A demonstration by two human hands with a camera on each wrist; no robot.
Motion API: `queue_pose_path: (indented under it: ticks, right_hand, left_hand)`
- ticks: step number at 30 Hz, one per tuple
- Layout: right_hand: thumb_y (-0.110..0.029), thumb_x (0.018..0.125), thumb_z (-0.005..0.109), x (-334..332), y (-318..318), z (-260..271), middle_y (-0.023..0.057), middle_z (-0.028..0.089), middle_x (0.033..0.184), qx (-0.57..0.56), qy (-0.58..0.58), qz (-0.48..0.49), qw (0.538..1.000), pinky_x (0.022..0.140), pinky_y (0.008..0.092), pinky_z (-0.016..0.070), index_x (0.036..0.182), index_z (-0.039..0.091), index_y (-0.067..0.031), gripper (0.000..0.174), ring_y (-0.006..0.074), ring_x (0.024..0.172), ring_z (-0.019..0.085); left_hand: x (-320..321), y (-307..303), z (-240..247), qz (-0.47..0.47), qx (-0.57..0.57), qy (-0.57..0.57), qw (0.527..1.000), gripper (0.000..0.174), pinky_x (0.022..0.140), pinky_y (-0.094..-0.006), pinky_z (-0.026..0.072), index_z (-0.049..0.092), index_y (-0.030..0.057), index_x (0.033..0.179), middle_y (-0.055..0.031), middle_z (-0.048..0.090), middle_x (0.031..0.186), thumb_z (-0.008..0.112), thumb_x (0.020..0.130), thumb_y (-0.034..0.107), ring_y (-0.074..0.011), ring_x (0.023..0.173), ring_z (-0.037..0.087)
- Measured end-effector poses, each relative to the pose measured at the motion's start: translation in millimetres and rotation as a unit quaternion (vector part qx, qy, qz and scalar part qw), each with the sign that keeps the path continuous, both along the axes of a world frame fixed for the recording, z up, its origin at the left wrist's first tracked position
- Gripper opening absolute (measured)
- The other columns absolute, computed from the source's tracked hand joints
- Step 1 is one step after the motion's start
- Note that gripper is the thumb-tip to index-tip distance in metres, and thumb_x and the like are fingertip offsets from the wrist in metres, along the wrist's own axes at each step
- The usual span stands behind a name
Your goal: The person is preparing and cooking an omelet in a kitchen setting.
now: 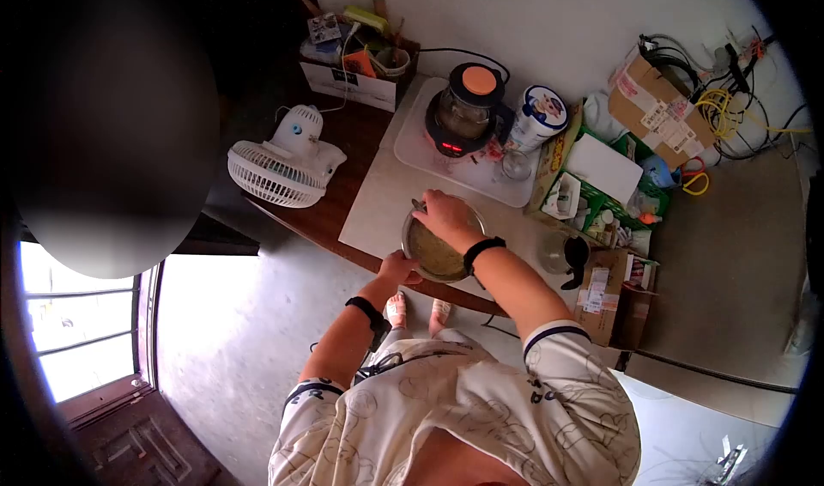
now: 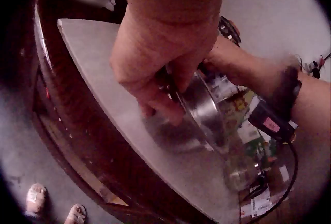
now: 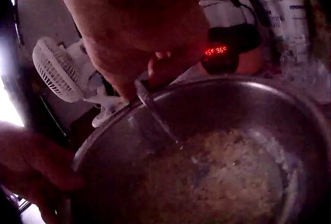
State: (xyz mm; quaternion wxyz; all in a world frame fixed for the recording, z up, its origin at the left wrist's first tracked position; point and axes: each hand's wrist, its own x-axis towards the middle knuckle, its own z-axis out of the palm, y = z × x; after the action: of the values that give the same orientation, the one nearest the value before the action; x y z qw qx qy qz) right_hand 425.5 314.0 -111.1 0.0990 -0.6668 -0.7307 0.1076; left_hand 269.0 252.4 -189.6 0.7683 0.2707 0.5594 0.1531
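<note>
Head view: I stand at the table, with the lit kettle as my landmark on the far side.
Bowl: my metal bowl is on the near side of the kettle, over the pale table cover; I can't tell whether its base sits flat.
Mixture: grainy, pale brown stuff spread over the bowl's bottom, wet or dry unclear.
Left hand: my left hand pinches the bowl's rim, on the side away from the kettle.
Right hand: my right hand reaches over the rim on the kettle's side, fingers closed round a thin metal utensil that slants into the mixture.
Kettle's neighbours: white fan left of it, white tub just to its right.
Stirring: that, I judge, is the step in hand, partway through.
Next stroke: it calls for a steady left pinch and a sweep along the wall, where some pale stuff clings.
</note>
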Motion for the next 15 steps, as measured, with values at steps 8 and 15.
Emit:
queue_pose_path:
  ticks: [8,15]
  right_hand:
    - [-0.027,0.076,0.061,2.1,-8.0,-3.9,0.0112,0.06,0.076,0.074,0.111,-0.034,0.991,0.06,0.0413,0.0472,0.079,0.057,-0.0082,0.019,0.0299,0.069,0.059]
    - [-0.024,0.078,0.057,64.3,-88.3,29.0,0.0107,0.059,0.068,-0.06,0.099,-0.02,0.993,0.054,0.0399,0.0453,0.076,0.058,-0.0081,0.016,0.0306,0.061,0.057]
  left_hand:
    - [-1.8,2.0,-1.1,0.007,-0.063,-0.031,0.998,0.025,0.054,-0.0342,0.0556,0.055,0.0006,0.091,-0.009,0.057,0.08,0.061,0.078,0.02,-0.0235,0.059,0.06]
    - [5.3,3.1,2.9,-0.031,-0.084,-0.076,0.993,0.038,0.067,-0.0375,0.0539,0.048,-0.0014,0.111,-0.0149,0.058,0.1,0.053,0.086,0.026,-0.0266,0.08,0.061]
